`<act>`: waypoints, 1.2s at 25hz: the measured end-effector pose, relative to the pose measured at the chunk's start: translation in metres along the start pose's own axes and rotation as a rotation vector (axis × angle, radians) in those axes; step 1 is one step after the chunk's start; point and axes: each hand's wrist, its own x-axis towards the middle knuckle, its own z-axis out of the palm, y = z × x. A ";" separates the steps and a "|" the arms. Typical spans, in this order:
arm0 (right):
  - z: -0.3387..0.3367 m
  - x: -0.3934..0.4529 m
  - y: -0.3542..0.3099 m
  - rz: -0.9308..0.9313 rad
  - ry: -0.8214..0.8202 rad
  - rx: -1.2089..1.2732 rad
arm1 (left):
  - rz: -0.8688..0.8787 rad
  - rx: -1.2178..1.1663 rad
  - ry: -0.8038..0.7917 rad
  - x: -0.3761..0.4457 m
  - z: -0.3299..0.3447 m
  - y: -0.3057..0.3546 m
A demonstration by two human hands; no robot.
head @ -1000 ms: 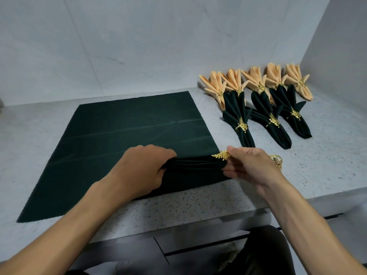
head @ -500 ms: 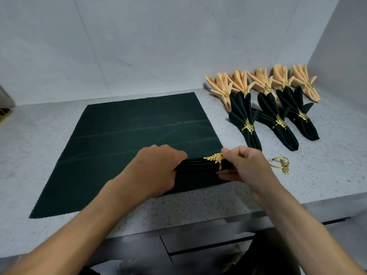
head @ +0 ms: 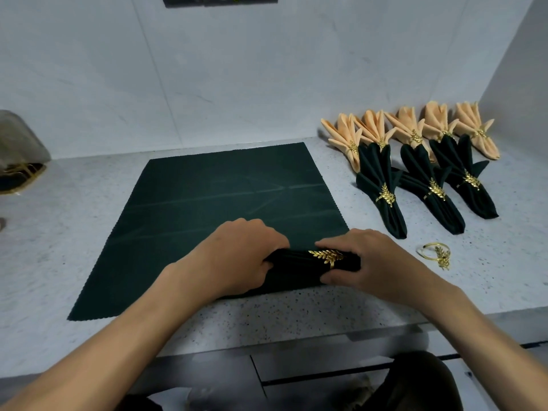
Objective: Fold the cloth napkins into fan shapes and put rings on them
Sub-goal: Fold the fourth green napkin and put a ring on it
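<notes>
A pleated dark green napkin (head: 296, 268) lies as a bundle near the counter's front edge, on top of a flat dark green napkin (head: 225, 197). My left hand (head: 234, 256) grips the bundle's left part. My right hand (head: 370, 262) grips its right end. A gold leaf ring (head: 327, 256) sits around the bundle between my two hands. A second gold leaf ring (head: 436, 255) lies loose on the counter to the right.
Three ringed dark green fan napkins (head: 427, 185) lie at the right, with several ringed peach fan napkins (head: 412, 129) behind them against the wall. A grey bag with gold items (head: 17, 155) sits at the far left. The counter's front edge (head: 267, 342) runs below my hands.
My right hand has slid the gold ring leftward from the bundle's right end onto the pleats. My left hand stayed on the bundle. The view has shifted so the loose ring shows fully.
</notes>
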 end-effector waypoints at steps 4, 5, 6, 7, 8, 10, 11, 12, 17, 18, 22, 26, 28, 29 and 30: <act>0.009 0.003 -0.007 -0.084 0.082 0.066 | 0.037 -0.050 -0.047 0.000 -0.003 -0.001; 0.012 0.005 -0.009 -0.089 0.104 0.070 | 0.041 -0.062 -0.051 0.000 -0.003 -0.002; 0.015 0.006 -0.011 -0.093 0.112 0.071 | 0.044 -0.068 -0.052 0.000 -0.003 -0.003; 0.017 0.007 -0.012 -0.093 0.109 0.075 | 0.047 -0.068 -0.052 0.000 -0.002 -0.004; 0.018 0.008 -0.014 -0.094 0.103 0.079 | 0.049 -0.068 -0.051 0.000 -0.002 -0.005; 0.020 0.010 -0.016 -0.102 0.099 0.093 | 0.051 -0.069 -0.049 0.000 -0.001 -0.006; 0.022 0.012 -0.018 -0.106 0.101 0.105 | 0.052 -0.066 -0.046 0.000 0.000 -0.006; 0.024 0.014 -0.020 -0.107 0.100 0.120 | 0.053 -0.063 -0.041 -0.001 0.001 -0.007; 0.039 0.017 -0.007 -0.050 0.025 0.164 | 0.027 -0.054 -0.074 -0.002 0.012 -0.010; 0.041 0.014 -0.002 -0.031 0.003 0.137 | 0.015 -0.032 -0.095 -0.002 0.017 -0.012; 0.047 0.007 0.011 -0.022 0.085 0.127 | -0.022 0.039 -0.140 0.000 0.026 -0.016; 0.057 0.008 0.014 -0.089 0.127 0.074 | 0.013 0.076 -0.131 0.009 0.028 -0.008; 0.062 0.008 0.015 -0.089 0.158 0.093 | 0.062 0.102 -0.112 0.016 0.036 0.004; 0.063 0.008 0.014 -0.086 0.171 0.100 | 0.079 0.105 -0.095 0.020 0.043 0.011; 0.065 0.008 0.013 -0.084 0.181 0.101 | 0.086 0.111 -0.076 0.024 0.049 0.017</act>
